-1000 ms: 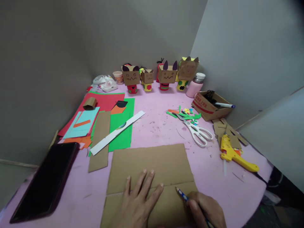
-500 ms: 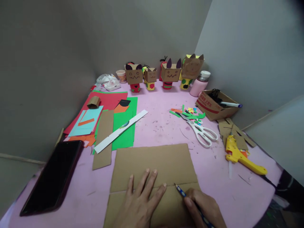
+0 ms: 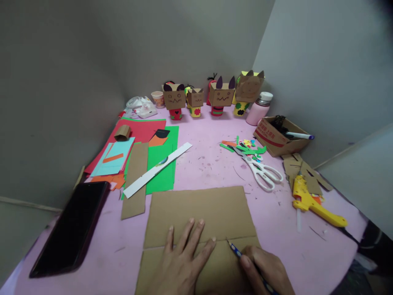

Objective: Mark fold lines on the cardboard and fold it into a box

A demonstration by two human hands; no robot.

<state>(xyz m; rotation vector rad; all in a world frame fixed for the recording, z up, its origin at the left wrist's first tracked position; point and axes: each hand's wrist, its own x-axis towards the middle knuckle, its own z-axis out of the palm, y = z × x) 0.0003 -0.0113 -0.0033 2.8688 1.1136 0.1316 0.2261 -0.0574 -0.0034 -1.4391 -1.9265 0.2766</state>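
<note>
Cardboard sheet lies flat on pink table, near edge, centre. Left hand pressed palm-down on it, fingers spread and released, tips just past a pencilled line across the sheet. Right hand w/ fingers clenched round a blue pencil, tip touching the cardboard just right of the left hand's outermost finger.

Outward: cardboard strip and white ruler to the left, ruler lying diag. over green paper. Black phone far left, near table edge. White scissors to the right beside coloured paper scraps; yellow glue gun further right. Small box w/ marker behind that. Four cardboard-head figures stand in a row at the back by the wall.
</note>
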